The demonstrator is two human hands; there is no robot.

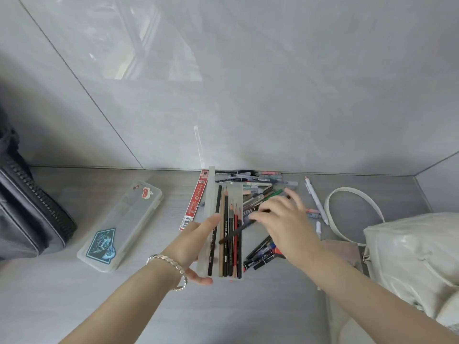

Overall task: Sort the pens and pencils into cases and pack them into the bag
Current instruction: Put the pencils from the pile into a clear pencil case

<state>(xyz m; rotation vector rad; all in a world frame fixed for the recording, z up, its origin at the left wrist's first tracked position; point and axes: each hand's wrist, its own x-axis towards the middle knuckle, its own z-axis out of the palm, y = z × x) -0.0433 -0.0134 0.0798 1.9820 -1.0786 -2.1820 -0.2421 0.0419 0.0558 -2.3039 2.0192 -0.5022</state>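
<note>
My left hand [196, 242], with a silver bracelet on the wrist, grips the left side of an open translucent case [212, 202] that holds several pencils [227, 234] lying lengthwise. My right hand [283, 219] hovers over the case's right edge and pinches a dark pencil [234, 235] that slants across the others. Behind and to the right lies a heap of pens [258, 188]. Dark markers [260, 254] lie below my right wrist. A second, shut translucent case [121, 224] with stickers rests on the left. A pale shoulder bag [412, 256] sits at the right.
A dark zipped bag [27, 219] stands at the far left edge. A red pack [196, 199] lies beside the open case. A white pen [316, 199] and small loose pens lie near the bag's strap [352, 194]. A grey tiled wall closes off the back.
</note>
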